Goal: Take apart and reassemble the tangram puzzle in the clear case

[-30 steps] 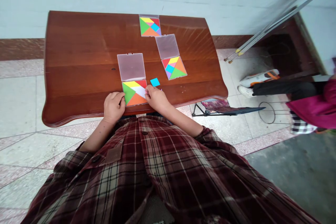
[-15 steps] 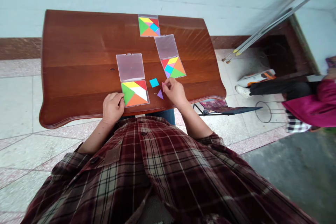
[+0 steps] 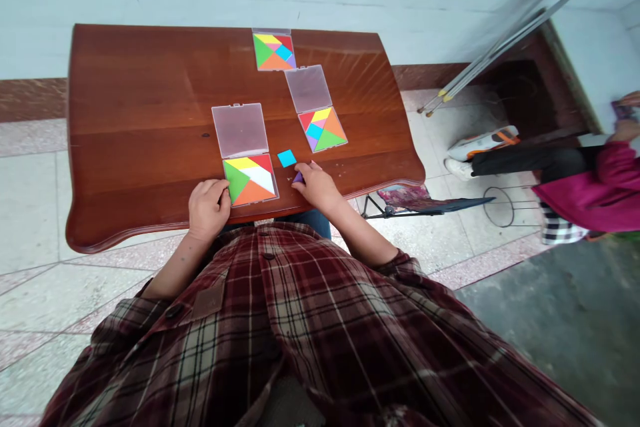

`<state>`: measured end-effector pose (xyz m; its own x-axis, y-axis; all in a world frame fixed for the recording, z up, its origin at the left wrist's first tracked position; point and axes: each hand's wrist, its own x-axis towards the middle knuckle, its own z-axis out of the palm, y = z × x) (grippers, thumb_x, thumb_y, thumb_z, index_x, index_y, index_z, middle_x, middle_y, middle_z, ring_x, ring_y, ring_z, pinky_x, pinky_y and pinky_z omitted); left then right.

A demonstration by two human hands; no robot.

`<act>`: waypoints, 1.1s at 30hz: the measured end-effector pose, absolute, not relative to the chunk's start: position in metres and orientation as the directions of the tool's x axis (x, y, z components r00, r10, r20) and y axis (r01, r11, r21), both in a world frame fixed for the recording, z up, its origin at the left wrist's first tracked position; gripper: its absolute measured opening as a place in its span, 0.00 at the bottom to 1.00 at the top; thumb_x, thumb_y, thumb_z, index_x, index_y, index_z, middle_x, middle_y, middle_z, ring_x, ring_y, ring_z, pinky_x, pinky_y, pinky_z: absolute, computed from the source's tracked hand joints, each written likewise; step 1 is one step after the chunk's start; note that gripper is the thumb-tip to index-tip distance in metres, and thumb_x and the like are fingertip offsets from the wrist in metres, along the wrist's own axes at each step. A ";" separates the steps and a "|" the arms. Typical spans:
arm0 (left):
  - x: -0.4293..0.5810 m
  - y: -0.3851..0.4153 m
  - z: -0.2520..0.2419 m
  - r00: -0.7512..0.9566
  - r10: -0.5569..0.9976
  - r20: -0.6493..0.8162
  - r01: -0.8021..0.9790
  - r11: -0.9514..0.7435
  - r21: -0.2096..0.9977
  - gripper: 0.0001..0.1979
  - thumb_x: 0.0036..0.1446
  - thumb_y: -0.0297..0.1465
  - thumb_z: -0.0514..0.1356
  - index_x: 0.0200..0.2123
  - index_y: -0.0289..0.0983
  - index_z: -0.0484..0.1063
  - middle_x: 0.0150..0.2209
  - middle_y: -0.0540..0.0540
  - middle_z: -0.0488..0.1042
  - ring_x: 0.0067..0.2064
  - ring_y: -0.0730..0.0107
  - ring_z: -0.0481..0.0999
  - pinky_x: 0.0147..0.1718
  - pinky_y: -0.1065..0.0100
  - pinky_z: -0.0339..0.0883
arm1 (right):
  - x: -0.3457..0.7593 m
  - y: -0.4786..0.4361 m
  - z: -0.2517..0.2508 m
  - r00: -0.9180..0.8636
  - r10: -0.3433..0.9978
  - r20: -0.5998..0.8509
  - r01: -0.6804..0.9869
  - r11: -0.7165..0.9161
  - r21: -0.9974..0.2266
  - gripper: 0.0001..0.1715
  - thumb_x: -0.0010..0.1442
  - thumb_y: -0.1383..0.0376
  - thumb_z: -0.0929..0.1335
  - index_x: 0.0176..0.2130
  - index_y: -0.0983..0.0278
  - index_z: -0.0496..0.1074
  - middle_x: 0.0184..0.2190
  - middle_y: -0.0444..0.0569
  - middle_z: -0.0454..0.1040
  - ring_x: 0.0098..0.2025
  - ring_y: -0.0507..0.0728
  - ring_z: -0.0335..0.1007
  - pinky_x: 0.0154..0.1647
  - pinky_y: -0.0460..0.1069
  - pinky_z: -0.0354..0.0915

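Observation:
My left hand, fingers curled, holds the left edge of the nearest open tangram case. Green, yellow, red and orange pieces lie in that case around a bare white area. Its clear lid is folded back on the far side. My right hand has its fingers closed on a purple triangle at the table, right of the case. The pink triangle is mostly hidden by that hand. A blue piece lies loose just beyond the fingertips.
Two more tangram cases, one at the far edge and one at the right, hold coloured pieces on the brown table. Crutches lean at the right wall. A seated person in a magenta top is at the right.
My right hand has moved slightly nearer and left, from beside the pink triangle onto the purple triangle. My left hand stays on the case. The whole view has shifted a little.

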<state>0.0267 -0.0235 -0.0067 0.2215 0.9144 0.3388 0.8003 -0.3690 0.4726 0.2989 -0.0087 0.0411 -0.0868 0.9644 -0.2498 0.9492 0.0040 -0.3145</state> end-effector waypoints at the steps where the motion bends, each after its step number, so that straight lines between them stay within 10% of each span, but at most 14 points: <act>1: 0.027 -0.024 -0.006 0.224 0.914 0.339 0.800 -0.371 0.471 0.12 0.60 0.31 0.51 0.39 0.38 0.73 0.39 0.42 0.76 0.40 0.60 0.72 0.42 0.60 0.65 | 0.296 -0.009 0.042 -0.083 0.961 -0.264 0.956 0.002 -0.294 0.18 0.59 0.65 0.67 0.50 0.63 0.69 0.47 0.57 0.73 0.46 0.61 0.70 0.44 0.52 0.64; 14: 0.026 -0.022 -0.006 0.209 0.926 0.315 0.791 -0.350 0.502 0.11 0.59 0.31 0.52 0.40 0.38 0.74 0.38 0.42 0.75 0.40 0.59 0.71 0.43 0.58 0.63 | 0.316 -0.019 0.040 0.092 0.989 -0.112 0.932 -0.125 -0.340 0.14 0.64 0.63 0.62 0.48 0.64 0.68 0.46 0.55 0.72 0.46 0.60 0.70 0.45 0.51 0.64; 24: 0.025 -0.022 -0.009 0.214 0.910 0.355 0.803 -0.371 0.467 0.12 0.60 0.31 0.51 0.40 0.37 0.74 0.39 0.42 0.76 0.40 0.60 0.72 0.42 0.60 0.64 | 0.325 0.017 0.043 0.244 0.927 -0.284 0.923 -0.311 -0.225 0.11 0.60 0.63 0.67 0.42 0.67 0.69 0.43 0.58 0.74 0.44 0.61 0.70 0.44 0.52 0.63; 33: 0.029 -0.023 -0.008 0.230 0.910 0.346 0.801 -0.379 0.463 0.13 0.61 0.31 0.51 0.40 0.37 0.74 0.39 0.42 0.76 0.39 0.60 0.72 0.42 0.59 0.65 | 0.296 0.011 0.052 -0.097 0.974 -0.205 0.832 -0.034 -0.554 0.11 0.59 0.65 0.66 0.43 0.65 0.67 0.30 0.44 0.74 0.31 0.52 0.68 0.36 0.47 0.60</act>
<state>0.0288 -0.0229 -0.0078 0.2298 0.9095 0.3463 0.8015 -0.3788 0.4628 0.2957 0.0110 0.0522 -0.0965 0.9740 -0.2050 0.8317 -0.0342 -0.5542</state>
